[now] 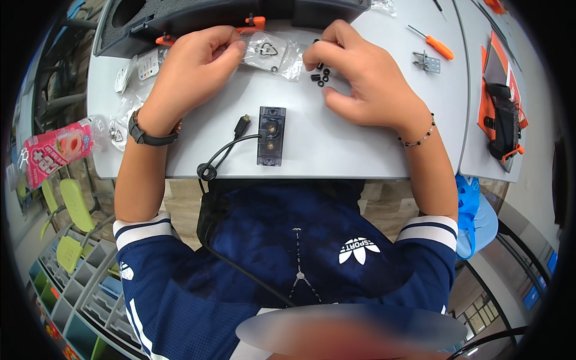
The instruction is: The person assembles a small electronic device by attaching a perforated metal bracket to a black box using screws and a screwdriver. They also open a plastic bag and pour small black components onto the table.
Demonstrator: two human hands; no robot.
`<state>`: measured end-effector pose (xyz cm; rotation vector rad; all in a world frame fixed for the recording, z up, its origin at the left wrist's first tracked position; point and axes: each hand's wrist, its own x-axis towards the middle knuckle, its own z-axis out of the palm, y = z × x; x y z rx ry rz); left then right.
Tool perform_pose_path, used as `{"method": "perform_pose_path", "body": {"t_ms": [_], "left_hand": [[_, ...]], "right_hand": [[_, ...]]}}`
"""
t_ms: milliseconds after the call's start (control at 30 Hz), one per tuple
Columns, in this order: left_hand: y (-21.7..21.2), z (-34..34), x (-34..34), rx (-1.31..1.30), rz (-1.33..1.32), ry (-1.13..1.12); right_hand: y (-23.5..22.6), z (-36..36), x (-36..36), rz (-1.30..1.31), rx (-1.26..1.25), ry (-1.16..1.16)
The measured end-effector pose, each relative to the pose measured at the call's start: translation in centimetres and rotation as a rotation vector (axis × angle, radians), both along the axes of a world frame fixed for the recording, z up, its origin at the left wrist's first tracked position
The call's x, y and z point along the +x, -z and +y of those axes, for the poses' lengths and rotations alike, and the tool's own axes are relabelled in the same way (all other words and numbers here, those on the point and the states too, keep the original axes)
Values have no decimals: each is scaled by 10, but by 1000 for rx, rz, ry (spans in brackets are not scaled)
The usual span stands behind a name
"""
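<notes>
My left hand [201, 69] pinches the left edge of a small clear plastic bag [267, 51], which lies on the white table [222, 96]. A small ring-like part shows at the bag's lower edge. To the right of the bag, my right hand [369, 81] curves over several small black rings and short cylinders [324, 77]. Its thumb and fingers are apart, and I see nothing held between them. Part of the small pieces is hidden under the fingers. Nearer to me lies a dark translucent rectangular module [272, 150] with a black cable and a plug [242, 126].
A dark foam-lined case [180, 30] stands along the far edge. At the right are an orange-handled screwdriver [440, 47], a metal bracket [426, 62] and a black-and-orange device [503, 120]. More plastic bags [147, 65] and a pink pouch [60, 147] lie at the left.
</notes>
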<state>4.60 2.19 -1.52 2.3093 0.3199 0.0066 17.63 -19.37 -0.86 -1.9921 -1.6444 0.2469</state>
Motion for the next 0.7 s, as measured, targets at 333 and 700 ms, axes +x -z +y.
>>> {"method": "perform_pose_path", "body": {"t_ms": [333,700], "left_hand": [[-9,1,-2,151,17,-9],[-20,1,-10,283,-12,-80]], "right_hand": [[-6,-36,8,43,77,98],[-1,-80,9,-26,205,266]]}}
